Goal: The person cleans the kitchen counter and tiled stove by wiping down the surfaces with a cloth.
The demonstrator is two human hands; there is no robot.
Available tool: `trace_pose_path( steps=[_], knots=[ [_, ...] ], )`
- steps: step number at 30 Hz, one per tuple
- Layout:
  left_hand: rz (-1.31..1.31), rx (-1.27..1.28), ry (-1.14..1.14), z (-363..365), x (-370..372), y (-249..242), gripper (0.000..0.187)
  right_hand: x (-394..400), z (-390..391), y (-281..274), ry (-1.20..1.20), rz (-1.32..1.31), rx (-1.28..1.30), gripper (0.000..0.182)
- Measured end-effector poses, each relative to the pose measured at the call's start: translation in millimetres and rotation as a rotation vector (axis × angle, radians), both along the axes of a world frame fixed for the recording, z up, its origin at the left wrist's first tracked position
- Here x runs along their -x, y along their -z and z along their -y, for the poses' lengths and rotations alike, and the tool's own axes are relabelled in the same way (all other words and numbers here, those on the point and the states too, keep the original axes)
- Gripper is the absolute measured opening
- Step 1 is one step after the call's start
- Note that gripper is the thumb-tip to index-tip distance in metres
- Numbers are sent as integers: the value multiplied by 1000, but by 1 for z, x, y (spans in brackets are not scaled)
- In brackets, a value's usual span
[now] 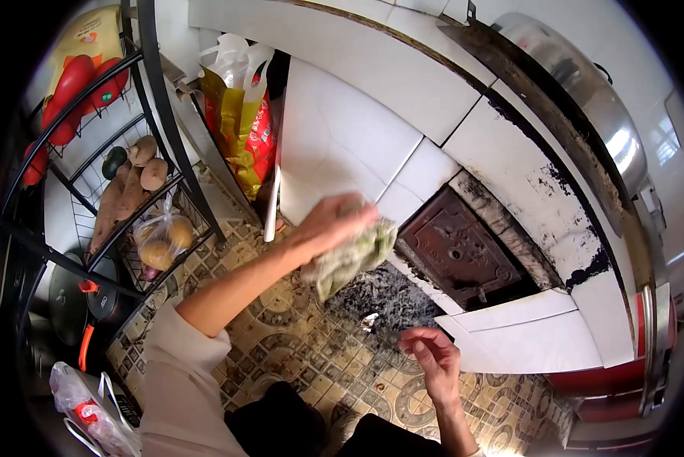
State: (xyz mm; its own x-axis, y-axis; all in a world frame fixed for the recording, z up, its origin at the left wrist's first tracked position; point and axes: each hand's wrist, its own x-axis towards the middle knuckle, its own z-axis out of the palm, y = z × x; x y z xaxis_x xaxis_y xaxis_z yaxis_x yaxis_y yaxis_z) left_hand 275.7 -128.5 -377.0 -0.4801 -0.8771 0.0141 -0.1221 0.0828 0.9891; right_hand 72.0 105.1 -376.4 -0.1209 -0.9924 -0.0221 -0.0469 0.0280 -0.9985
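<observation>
My left hand [334, 225], smeared by motion, is closed on a crumpled green and whitish cloth [355, 259]. It holds the cloth in front of the white tiled stove wall [349, 129], above the floor. My right hand [433, 359] is lower right, its fingers loosely bent and the thumb a little apart, with nothing seen in it. Near it lies a patch of dark ash [391, 297] with a small whitish scrap [369, 321]. A rusty brown iron stove door [464, 247] sits shut in the tiles. Whether the cloth touches the wall cannot be told.
A black wire rack [155, 99] with vegetables stands at the left. Behind it, red and gold plastic bags [243, 137] lean beside the stove. A metal lid [586, 91] rests on top. Patterned tiles [281, 358] cover the floor; a pan with an orange handle [87, 344] is lower left.
</observation>
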Motion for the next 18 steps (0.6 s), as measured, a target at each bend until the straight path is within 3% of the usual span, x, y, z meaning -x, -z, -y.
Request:
trace_pose_path(
  steps=[2,4,8,9,18],
  knots=[
    [-73,-104,-150,25,-4,-24,50,-6,-6,-17,-65,-10,15,28],
    [-63,-4,-355,41,-3,-42,50,-9,-20,-28,-256,-107,62,20],
    [44,275,-383,85,-1,-40,41,-21,-40,-39,-380,-243,-41,20],
    [36,338,-375,90,-2,-37,40,-24,-37,-46,-386,-360,-37,20],
    [71,459,-375,96,-2,-36,40,-3,-32,-24,-206,-241,-58,18]
  ],
)
